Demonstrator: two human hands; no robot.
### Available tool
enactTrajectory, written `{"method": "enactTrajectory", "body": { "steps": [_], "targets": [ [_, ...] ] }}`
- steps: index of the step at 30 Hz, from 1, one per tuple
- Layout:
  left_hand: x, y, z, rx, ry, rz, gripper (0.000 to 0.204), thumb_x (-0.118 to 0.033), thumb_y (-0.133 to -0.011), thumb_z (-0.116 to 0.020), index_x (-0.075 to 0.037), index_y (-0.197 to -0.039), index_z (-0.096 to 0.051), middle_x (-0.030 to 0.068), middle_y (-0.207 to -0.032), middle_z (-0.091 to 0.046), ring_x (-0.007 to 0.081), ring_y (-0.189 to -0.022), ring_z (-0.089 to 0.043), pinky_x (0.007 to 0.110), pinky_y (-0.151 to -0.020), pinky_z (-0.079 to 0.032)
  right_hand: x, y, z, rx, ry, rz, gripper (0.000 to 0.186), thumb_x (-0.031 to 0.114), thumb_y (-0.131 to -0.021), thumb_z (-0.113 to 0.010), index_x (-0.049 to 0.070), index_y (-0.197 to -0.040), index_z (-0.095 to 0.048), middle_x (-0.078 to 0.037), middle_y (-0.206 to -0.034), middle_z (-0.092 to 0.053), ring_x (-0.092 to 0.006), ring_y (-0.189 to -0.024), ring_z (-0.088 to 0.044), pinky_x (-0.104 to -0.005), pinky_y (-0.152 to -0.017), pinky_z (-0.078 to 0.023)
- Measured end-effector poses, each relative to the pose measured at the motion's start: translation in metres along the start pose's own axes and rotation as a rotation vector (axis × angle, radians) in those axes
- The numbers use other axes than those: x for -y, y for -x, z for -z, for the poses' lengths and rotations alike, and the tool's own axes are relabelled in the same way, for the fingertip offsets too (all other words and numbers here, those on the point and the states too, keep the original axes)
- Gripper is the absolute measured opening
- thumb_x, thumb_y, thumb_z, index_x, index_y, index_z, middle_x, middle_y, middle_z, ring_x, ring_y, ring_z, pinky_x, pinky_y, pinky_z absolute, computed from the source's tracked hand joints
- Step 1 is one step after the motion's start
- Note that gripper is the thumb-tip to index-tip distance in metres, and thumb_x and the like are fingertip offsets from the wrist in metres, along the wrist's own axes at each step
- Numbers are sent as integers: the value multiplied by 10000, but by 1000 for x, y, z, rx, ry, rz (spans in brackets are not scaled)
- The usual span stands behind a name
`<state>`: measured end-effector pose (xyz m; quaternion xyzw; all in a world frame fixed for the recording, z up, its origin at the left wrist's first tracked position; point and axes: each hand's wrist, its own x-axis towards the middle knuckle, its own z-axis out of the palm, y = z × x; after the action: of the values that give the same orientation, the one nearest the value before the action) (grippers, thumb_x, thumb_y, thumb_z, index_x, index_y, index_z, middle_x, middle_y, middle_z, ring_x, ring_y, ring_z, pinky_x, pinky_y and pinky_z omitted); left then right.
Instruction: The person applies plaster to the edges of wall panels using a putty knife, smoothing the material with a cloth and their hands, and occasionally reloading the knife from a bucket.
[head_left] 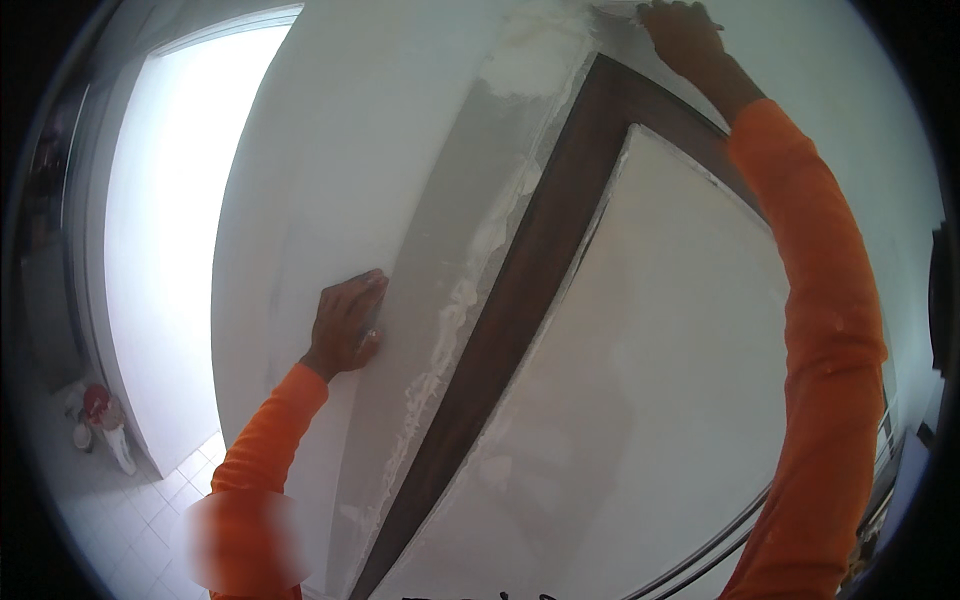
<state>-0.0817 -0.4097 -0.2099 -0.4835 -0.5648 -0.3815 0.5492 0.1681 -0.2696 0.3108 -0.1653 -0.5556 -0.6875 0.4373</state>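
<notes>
High at the upper right, my right hand (688, 40) is closed against the wall above the top corner of a dark brown wooden frame (530, 240). A thin greyish edge shows by its fingers, but what it grips is too unclear to name. My left hand (345, 322) is at the wall left of the frame, its fingers curled together. Something small and shiny shows between thumb and fingers, its kind unclear. Between this hand and the frame runs a grey plastered strip (440, 210) with rough whitish filler (455, 310) along the frame's edge.
A bright doorway (175, 240) opens at the left, above a tiled floor (150, 520). Small red and white items (100, 410) lie on the floor beside it. Inside the frame is a pale patched panel (640, 350). Dark curved lines (700, 555) cross the lower right.
</notes>
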Motion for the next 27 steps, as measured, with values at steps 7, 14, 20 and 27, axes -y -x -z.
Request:
{"method": "enactTrajectory", "body": {
  "steps": [7,14,20,27],
  "targets": [
    [-3,0,-8,-34,-11,-16,735,-212,-713,-593,-75,-1425,-474,114,-1441,-492,296,-1297,-477,437,-1063,-347,19,-39,5,-144,-442,168,389,146,-868,-532,134,-1226,-681,-104,-1206,-689,-290,-1142,-599,-467,-948,-455],
    [1,2,1,17,-27,-1,752,-199,-705,-597,-76,-1433,-457,115,-1450,-479,299,-1303,-468,440,-1067,-344,61,14,50,-126,-498,376,309,70,-840,-551,92,-1089,-733,-115,-1149,-701,-308,-1108,-609,-490,-966,-447],
    [-6,1,-3,0,9,0,765,-167,-691,-611,-85,-1435,-452,114,-1446,-480,303,-1306,-466,442,-1068,-343,10,-10,72,-259,-358,384,349,27,-817,-527,125,-1079,-735,-139,-1087,-712,-330,-1073,-635,-463,-983,-453],
    [-5,-2,2,-17,27,-19,770,-162,-684,-621,-87,-1432,-456,112,-1443,-483,301,-1298,-473,445,-1067,-346,34,3,9,-218,-400,355,513,-7,-815,-630,175,-1294,-626,-63,-1334,-616,-261,-1262,-557,-414,-1056,-460]
  ]
}}
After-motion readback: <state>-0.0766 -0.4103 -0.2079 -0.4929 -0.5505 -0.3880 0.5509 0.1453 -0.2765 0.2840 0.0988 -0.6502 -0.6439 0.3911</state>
